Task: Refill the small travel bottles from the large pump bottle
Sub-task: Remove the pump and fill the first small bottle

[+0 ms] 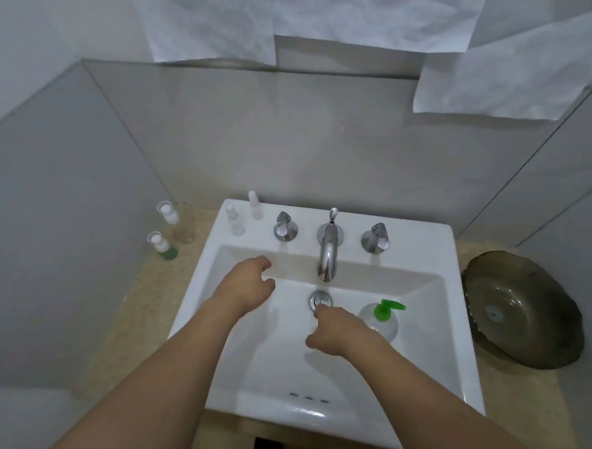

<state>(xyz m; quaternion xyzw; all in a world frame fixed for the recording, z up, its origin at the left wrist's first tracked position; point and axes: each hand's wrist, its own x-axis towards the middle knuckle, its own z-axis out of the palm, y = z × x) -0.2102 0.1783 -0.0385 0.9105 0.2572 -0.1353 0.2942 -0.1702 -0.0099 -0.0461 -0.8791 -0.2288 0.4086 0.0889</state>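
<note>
two bare forearms reach from the near edge over a white sink (194, 308), the landmark here. the right hand (337, 329) hovers inside the basin just short of the drain (320, 300), fingers loosely curled and holding nothing that i can see. the left hand (247, 283) hangs over the basin's left slope, also loosely curled and holding nothing. the large pump bottle (380, 319), clear with a green pump, stands inside the basin, just right of the right hand. on the sink's far left corner stand two small white travel bottles (254, 205); two more capped ones (161, 246) sit on the counter left of the sink. risks, as a judgement: the pump bottle could slide or tip on the sloped basin when grabbed, and soap missing a narrow bottle neck would run to the drain.
</note>
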